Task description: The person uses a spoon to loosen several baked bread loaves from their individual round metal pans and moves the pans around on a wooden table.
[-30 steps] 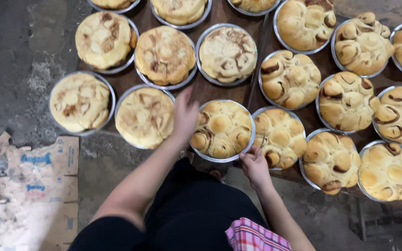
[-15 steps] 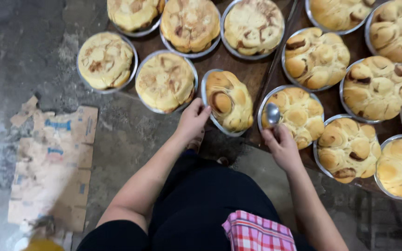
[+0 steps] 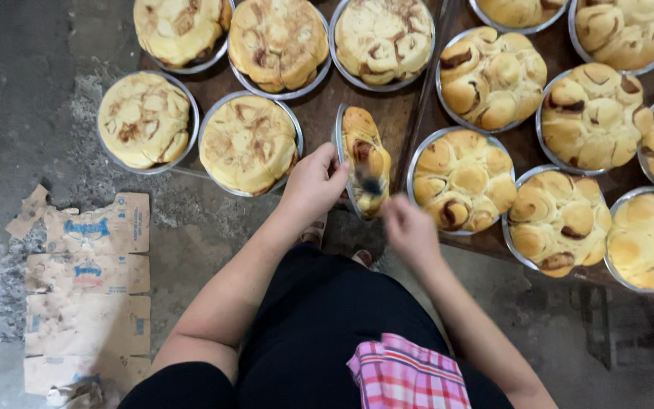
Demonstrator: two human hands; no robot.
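At the near edge of the dark wooden board, a round metal pan of baked buns is being tilted up on its edge, its rim being gripped by the left hand. Just beside it, the right hand is being held closed around something dark and blurred that cannot be made out, touching the buns' lower side. Other pans of buns are being carried flat on the board all around. Flattened cardboard is lying on the floor at the left.
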